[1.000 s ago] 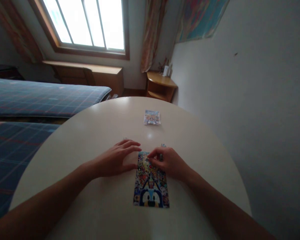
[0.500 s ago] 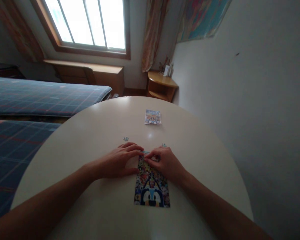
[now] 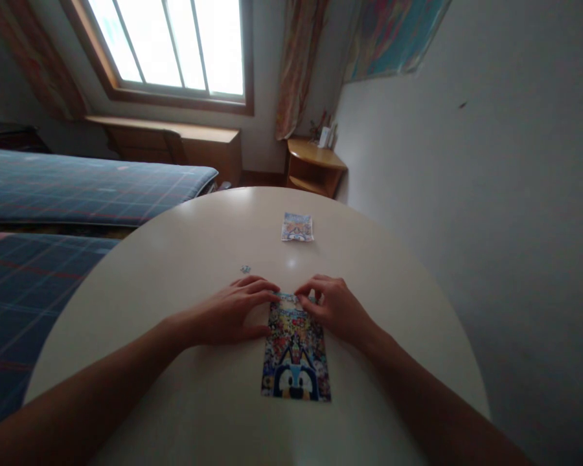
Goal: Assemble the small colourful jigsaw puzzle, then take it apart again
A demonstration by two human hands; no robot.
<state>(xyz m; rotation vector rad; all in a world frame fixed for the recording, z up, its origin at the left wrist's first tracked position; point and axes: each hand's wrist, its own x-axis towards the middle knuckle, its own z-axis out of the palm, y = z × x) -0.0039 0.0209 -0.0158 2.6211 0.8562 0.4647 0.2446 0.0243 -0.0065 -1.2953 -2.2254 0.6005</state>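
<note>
A colourful jigsaw puzzle (image 3: pixel 296 349) with a big blue cartoon dog face at its near end lies flat on the table. Across its upper left edge rests my left hand (image 3: pixel 236 310), fingers stretched out and thumb apart, fingertips touching the edge. At the upper right corner, the thumb and forefinger of my right hand (image 3: pixel 337 310) are pinched together over what looks like a small puzzle piece (image 3: pixel 295 299), mostly hidden by the fingertips. Pale gaps show along the puzzle's top edge. Beyond my left hand lies a small cluster of loose pieces (image 3: pixel 245 268).
A small picture sheet (image 3: pixel 297 228) with a similar dog print lies farther back on the round cream table (image 3: pixel 199 239). Checked mattresses (image 3: pixel 78 188) stand to the left, a white wall (image 3: pixel 490 226) to the right. A wooden corner shelf (image 3: pixel 315 155) sits behind.
My right hand has shifted slightly right and away from me, uncovering the puzzle's upper part. The small piece seen beyond it before is no longer visible. My left hand stays put.
</note>
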